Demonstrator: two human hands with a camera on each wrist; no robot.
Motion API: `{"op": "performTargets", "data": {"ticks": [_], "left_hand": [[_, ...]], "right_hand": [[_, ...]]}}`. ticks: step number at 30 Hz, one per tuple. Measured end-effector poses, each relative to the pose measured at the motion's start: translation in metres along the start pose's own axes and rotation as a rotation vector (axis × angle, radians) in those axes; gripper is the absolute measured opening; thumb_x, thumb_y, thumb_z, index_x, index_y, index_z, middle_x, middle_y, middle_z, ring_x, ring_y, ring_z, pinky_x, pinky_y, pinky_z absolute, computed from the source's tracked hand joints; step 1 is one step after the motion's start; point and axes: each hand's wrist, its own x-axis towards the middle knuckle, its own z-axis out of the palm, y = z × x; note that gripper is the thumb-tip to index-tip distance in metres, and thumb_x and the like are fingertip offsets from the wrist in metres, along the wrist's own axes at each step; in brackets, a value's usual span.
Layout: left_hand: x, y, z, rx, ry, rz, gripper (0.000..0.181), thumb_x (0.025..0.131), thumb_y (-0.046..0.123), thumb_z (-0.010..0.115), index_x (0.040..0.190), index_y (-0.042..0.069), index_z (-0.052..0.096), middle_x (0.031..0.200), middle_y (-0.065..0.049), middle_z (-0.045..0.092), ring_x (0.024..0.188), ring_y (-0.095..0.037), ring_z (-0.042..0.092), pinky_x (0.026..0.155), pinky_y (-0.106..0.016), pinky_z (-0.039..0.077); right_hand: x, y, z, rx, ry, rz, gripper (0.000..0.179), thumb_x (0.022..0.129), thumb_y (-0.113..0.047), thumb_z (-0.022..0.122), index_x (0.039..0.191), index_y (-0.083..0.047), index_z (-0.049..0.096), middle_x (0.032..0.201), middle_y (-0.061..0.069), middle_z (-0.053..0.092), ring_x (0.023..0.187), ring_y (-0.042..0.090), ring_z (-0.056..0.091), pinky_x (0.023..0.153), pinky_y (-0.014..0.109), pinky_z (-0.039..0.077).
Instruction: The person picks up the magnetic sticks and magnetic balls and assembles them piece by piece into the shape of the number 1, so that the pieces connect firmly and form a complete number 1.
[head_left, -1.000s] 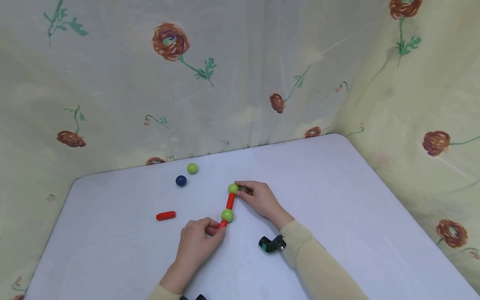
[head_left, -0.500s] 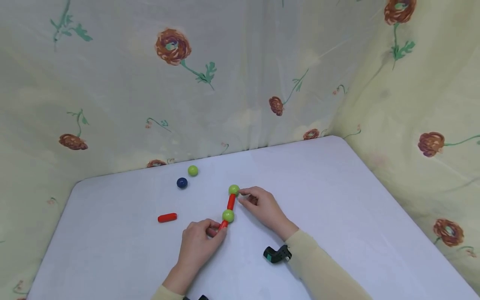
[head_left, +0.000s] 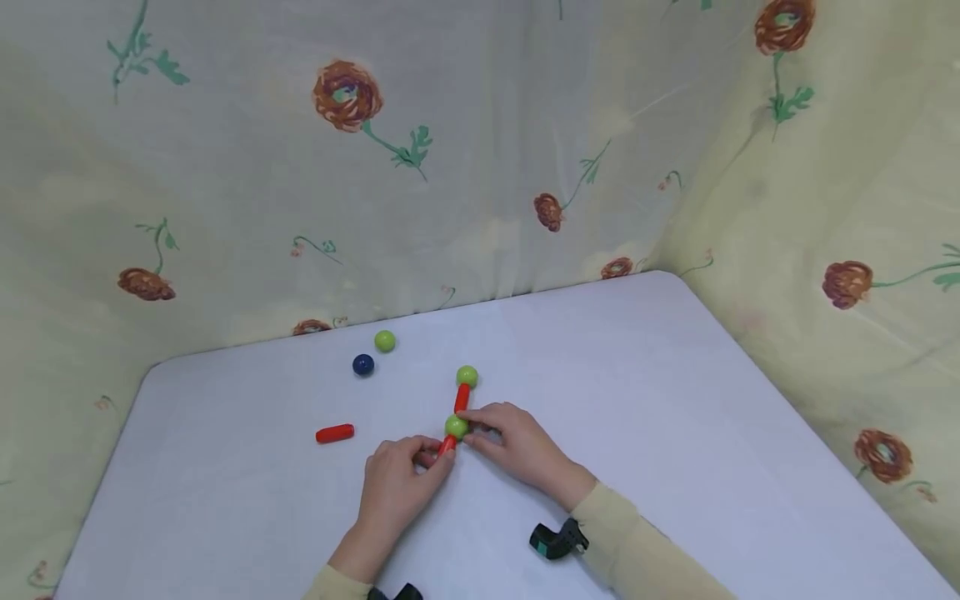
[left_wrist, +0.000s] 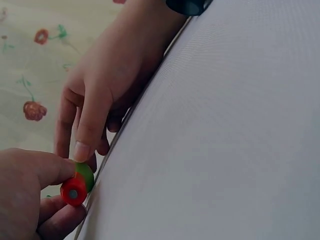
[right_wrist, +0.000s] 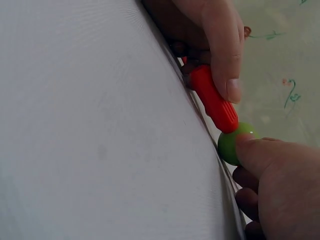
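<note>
Red rods and green balls are joined in a line on the table. My left hand (head_left: 397, 487) pinches the nearer red rod (head_left: 447, 445) between thumb and fingers; a round metal spot shows at its end in the left wrist view. Against that rod's other end sits a green ball (right_wrist: 228, 148). My right hand (head_left: 525, 450) has its thumb and forefinger about this ball, with the thumb on it in the right wrist view. Beyond it run a second red rod (head_left: 462, 398) and another green ball (head_left: 467, 377) at the far end, which neither hand touches.
A loose red rod (head_left: 334, 433) lies to the left of the hands. Farther back are a dark blue ball (head_left: 363, 364) and a loose green ball (head_left: 385, 340). Flowered cloth (head_left: 450, 167) hangs behind the white table (head_left: 225, 483).
My right hand has let go of the far green ball and moved nearer, to the middle green ball. My left hand keeps its hold on the near red rod.
</note>
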Motion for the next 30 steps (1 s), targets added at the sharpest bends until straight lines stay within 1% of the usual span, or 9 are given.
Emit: {"op": "performTargets", "data": {"ticks": [4,7,10,11,13,15,20,25,30], "left_hand": [[0.002,-0.002,-0.002,-0.007,-0.015,0.019,0.031,0.084,0.048,0.074,0.099,0.020,0.077,0.069,0.018,0.057,0.074,-0.011,0.047,0.067,-0.034,0.033],[0.002,-0.004,-0.007,-0.024,-0.073,0.029,0.034,0.084,0.046,0.075,0.106,0.021,0.077,0.074,0.020,0.060,0.077,-0.011,0.048,0.071,-0.035,0.036],[0.001,-0.009,-0.011,-0.050,-0.140,0.064,0.036,0.084,0.041,0.077,0.114,0.021,0.075,0.082,0.022,0.064,0.084,-0.009,0.052,0.078,-0.039,0.041],[0.000,-0.011,-0.012,-0.064,-0.157,0.073,0.037,0.084,0.039,0.078,0.116,0.021,0.074,0.084,0.022,0.065,0.086,-0.009,0.053,0.080,-0.040,0.042],[-0.001,-0.013,-0.013,-0.072,-0.170,0.096,0.038,0.083,0.037,0.079,0.117,0.021,0.074,0.086,0.022,0.066,0.088,-0.009,0.054,0.082,-0.041,0.043],[-0.003,-0.015,-0.013,-0.069,-0.170,0.114,0.038,0.083,0.036,0.080,0.117,0.021,0.074,0.086,0.022,0.067,0.087,-0.009,0.054,0.081,-0.039,0.043],[-0.004,-0.016,-0.011,-0.043,-0.142,0.124,0.039,0.081,0.040,0.081,0.116,0.023,0.074,0.084,0.024,0.066,0.084,-0.006,0.053,0.079,-0.036,0.042],[-0.005,-0.015,-0.009,-0.034,-0.105,0.145,0.040,0.080,0.041,0.082,0.115,0.024,0.075,0.083,0.024,0.066,0.082,-0.005,0.053,0.078,-0.035,0.041],[-0.005,-0.015,-0.008,-0.033,-0.094,0.144,0.039,0.079,0.041,0.082,0.114,0.024,0.076,0.082,0.024,0.066,0.081,-0.005,0.053,0.076,-0.034,0.041]], "right_hand": [[0.005,-0.002,0.002,-0.026,0.015,0.008,0.036,0.091,-0.028,0.073,0.126,-0.021,0.068,0.116,-0.010,0.067,0.103,0.006,0.059,0.088,0.030,0.049],[0.006,-0.003,0.003,-0.035,0.026,0.029,0.035,0.091,-0.029,0.073,0.125,-0.022,0.069,0.113,-0.008,0.068,0.099,0.007,0.061,0.085,0.031,0.050],[0.005,-0.003,0.003,-0.042,0.030,0.058,0.035,0.091,-0.030,0.073,0.124,-0.023,0.069,0.110,-0.009,0.068,0.096,0.006,0.060,0.083,0.030,0.050],[0.004,-0.003,0.003,-0.043,0.031,0.065,0.034,0.091,-0.030,0.073,0.124,-0.023,0.069,0.110,-0.009,0.068,0.096,0.005,0.060,0.083,0.030,0.050],[0.003,-0.003,0.005,-0.037,0.037,0.076,0.034,0.090,-0.030,0.074,0.123,-0.023,0.070,0.108,-0.010,0.068,0.094,0.004,0.060,0.082,0.029,0.050],[0.002,-0.004,0.006,-0.025,0.043,0.080,0.034,0.090,-0.031,0.074,0.123,-0.023,0.070,0.106,-0.011,0.068,0.092,0.004,0.059,0.080,0.028,0.050],[0.003,-0.006,0.008,-0.006,0.059,0.083,0.032,0.090,-0.030,0.075,0.121,-0.023,0.071,0.101,-0.011,0.069,0.087,0.005,0.059,0.075,0.027,0.049],[0.003,-0.006,0.009,-0.016,0.066,0.095,0.033,0.089,-0.030,0.075,0.121,-0.023,0.071,0.101,-0.012,0.069,0.088,0.004,0.059,0.075,0.027,0.049],[0.004,-0.004,0.007,-0.017,0.046,0.087,0.034,0.090,-0.030,0.074,0.122,-0.022,0.070,0.103,-0.012,0.069,0.091,0.004,0.060,0.079,0.028,0.050]]}}
